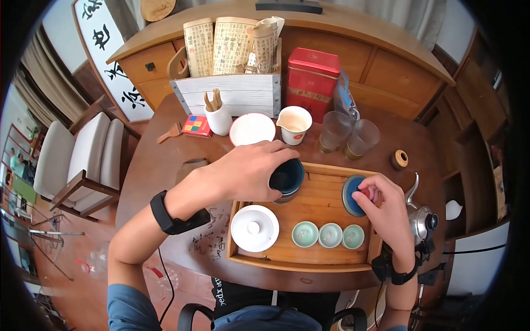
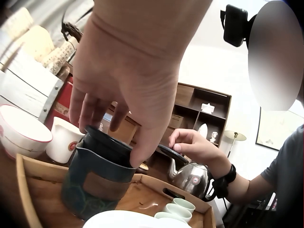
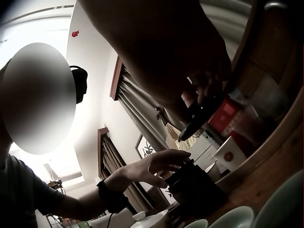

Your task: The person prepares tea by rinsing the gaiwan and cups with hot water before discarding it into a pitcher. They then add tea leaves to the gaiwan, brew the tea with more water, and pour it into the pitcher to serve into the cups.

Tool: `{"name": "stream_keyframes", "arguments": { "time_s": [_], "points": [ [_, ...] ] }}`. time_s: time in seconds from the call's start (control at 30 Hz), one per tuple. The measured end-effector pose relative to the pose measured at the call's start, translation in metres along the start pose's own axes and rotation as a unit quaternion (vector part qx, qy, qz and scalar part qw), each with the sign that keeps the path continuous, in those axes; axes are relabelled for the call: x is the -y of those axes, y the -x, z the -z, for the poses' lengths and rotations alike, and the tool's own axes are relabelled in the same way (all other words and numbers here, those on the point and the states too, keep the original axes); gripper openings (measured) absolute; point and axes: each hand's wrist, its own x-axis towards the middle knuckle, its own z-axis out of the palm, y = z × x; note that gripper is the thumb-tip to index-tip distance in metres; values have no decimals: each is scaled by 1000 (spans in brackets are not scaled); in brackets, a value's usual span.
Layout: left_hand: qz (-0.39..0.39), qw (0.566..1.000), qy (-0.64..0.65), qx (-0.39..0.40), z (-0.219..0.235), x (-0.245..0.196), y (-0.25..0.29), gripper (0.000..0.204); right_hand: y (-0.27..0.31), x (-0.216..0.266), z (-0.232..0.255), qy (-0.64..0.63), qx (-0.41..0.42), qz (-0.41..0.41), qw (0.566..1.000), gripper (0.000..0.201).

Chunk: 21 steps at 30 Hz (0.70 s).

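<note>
In the head view, the left hand (image 1: 248, 168) curls its thumb and fingers around the top of a dark blue cylindrical vessel (image 1: 286, 177) at the far left corner of a rectangular light-wood tray (image 1: 323, 259). The right hand (image 1: 390, 208) pinches the small red knob (image 1: 365, 192) of a round blue lid (image 1: 351, 196) near the tray's right edge. A white lidded bowl (image 1: 255, 234) sits in the near left corner, and three small pale green cups (image 1: 330, 235) stand in a row along the near edge, toward the right. Past the right edge is a shiny silver metal kettle (image 1: 420, 220); beyond the far edge stand a white spouted pitcher (image 1: 294, 126) and two clear tumblers (image 1: 335, 131). In the left wrist view, the vessel shows a pouring lip, a brown rectangular patch (image 2: 105, 186) and a black-rimmed insert (image 2: 108, 143) in its mouth; the left thumb lies at the near side of that rim, the fingers across from it, and whether they grip the insert alone I cannot tell. In the right wrist view, the lid is a dark slanted disc under the right hand's bent fingers, raised above the tray and apart from the vessel.
</note>
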Motion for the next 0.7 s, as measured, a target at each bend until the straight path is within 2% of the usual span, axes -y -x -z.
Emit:
{"name": "stream_keyframes", "arguments": {
  "time_s": [0.23, 0.27, 0.37, 0.47, 0.6, 0.7],
  "points": [
    [-12, 997, 4, -72, 45, -12, -4, 79, -3, -1, 0, -26, -12, 5, 1000, 19],
    [11, 998, 4, -58, 55, -17, -5, 80, -3, 0, 0, -26, -11, 6, 1000, 19],
    [6, 998, 1, -60, 65, -22, -7, 80, -3, 1, 1, -22, -6, 9, 1000, 19],
    [-24, 997, -22, -77, 46, -16, -7, 81, -2, 0, 0, -24, 2, 7, 1000, 20],
    [1, 1000, 18, -15, 22, -12, -3, 83, 2, -2, 1, -29, 4, 0, 1000, 20],
    [-4, 999, 36, -11, 3, -2, 0, 84, 3, -3, 4, -29, 10, -5, 1000, 20]
  ]
}}
